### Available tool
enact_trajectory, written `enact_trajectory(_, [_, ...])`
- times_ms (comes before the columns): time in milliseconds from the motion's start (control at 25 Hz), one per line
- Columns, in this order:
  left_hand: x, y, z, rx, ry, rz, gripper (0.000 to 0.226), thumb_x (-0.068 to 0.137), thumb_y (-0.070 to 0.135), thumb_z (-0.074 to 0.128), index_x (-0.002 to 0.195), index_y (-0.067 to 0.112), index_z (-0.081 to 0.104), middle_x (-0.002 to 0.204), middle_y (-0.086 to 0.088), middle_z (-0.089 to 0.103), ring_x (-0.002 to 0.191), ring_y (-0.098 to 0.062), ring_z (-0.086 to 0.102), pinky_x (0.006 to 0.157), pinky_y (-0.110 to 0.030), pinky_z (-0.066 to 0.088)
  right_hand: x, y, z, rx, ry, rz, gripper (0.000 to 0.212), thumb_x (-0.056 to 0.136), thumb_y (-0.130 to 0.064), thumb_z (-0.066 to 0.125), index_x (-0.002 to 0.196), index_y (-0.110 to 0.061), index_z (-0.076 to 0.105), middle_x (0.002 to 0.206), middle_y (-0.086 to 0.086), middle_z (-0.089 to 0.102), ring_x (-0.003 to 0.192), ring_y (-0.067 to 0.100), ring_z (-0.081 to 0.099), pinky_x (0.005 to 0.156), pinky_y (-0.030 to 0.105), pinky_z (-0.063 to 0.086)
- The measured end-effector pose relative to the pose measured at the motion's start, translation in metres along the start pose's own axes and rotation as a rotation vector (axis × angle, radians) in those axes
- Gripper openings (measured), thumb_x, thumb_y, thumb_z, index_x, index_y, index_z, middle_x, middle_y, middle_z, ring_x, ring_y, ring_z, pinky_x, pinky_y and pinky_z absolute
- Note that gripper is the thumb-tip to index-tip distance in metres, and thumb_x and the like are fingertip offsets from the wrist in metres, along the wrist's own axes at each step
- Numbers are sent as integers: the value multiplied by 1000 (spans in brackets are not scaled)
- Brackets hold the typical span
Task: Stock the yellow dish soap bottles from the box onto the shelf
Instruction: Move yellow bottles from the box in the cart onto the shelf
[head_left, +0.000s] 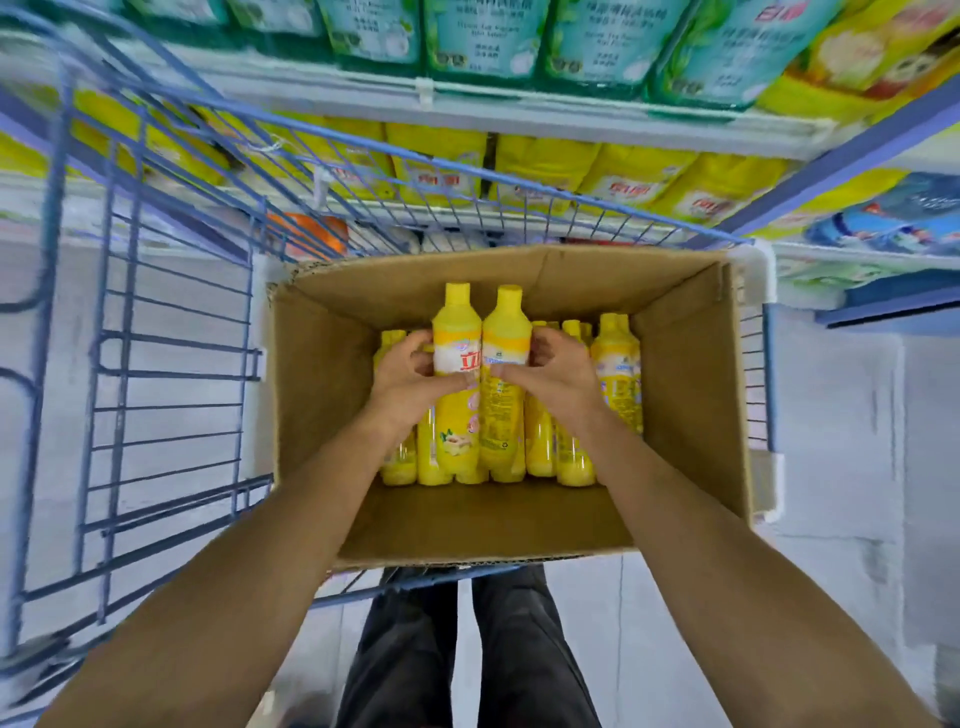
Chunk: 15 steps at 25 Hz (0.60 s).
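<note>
Left hand (410, 371) and right hand (553, 371) each wrap fingers around one yellow bottle (456, 332), the other bottle (505, 338) touching it, both raised above more bottles (618, 364) packed below in the cardboard box (322, 395) inside a blue cart (171, 364), shelf (519, 111) beyond.

Open space is lying along the cardboard box's (322, 395) near and left sides; packed yellow dish soap bottles (618, 374) are filling its far right part
</note>
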<state>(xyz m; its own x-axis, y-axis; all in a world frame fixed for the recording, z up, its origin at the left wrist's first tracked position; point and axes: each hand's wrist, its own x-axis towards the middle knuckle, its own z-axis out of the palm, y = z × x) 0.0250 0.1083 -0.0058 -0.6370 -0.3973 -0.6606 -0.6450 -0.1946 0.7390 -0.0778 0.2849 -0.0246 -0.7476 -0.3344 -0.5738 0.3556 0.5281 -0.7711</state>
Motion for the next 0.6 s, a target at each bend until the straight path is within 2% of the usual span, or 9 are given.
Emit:
enact_trajectory(120, [-30, 31, -10, -63, -59, 83, 58, 65, 0, 90, 117, 11, 64, 102, -6, 78, 92, -15, 75, 77, -26, 59, -23, -42, -19, 20, -17, -87, 53, 64, -24, 95, 110, -19, 70, 101, -5, 78, 95, 9, 74, 86, 35, 61])
enact_trajectory(200, [-50, 64, -16, -79, -88, 151, 57, 66, -1, 89, 116, 14, 66, 105, -5, 77, 96, -17, 74, 79, -27, 58, -42, -75, -34, 34, 14, -150, 53, 64, -23, 95, 110, -23, 70, 100, -5, 78, 94, 10, 74, 87, 37, 61])
enact_trajectory(360, [-79, 155, -28, -35, -134, 332, 67, 64, 0, 91, 124, 11, 63, 111, -10, 75, 106, -28, 71, 96, -44, 56, -80, -160, -70, 81, 129, -315, 58, 66, -13, 94, 116, -14, 66, 106, 1, 76, 98, 15, 74, 90, 39, 60])
enact_trajectory(440, [-96, 207, -33, -5, -146, 440, 73, 63, 6, 93, 128, 13, 62, 110, -8, 75, 106, -27, 70, 97, -47, 55, -101, -211, -90, 103, 174, -413, 56, 68, -11, 93, 117, -10, 65, 107, 1, 75, 97, 13, 73, 87, 34, 60])
enact_trajectory(520, [-118, 261, -35, 15, -152, 551, 73, 64, 11, 94, 130, 17, 61, 109, -4, 76, 104, -21, 71, 94, -44, 57, -121, -261, -112, 107, 207, -528, 55, 70, -11, 92, 118, -10, 65, 106, -1, 75, 95, 9, 73, 83, 27, 59])
enact_trajectory(600, [-141, 313, -36, 8, -139, 678, 70, 65, 11, 93, 128, 19, 62, 107, -2, 76, 101, -19, 72, 91, -41, 59, -139, -309, -136, 122, 254, -650, 58, 68, -12, 93, 119, -10, 65, 107, 1, 76, 97, 14, 73, 84, 30, 60])
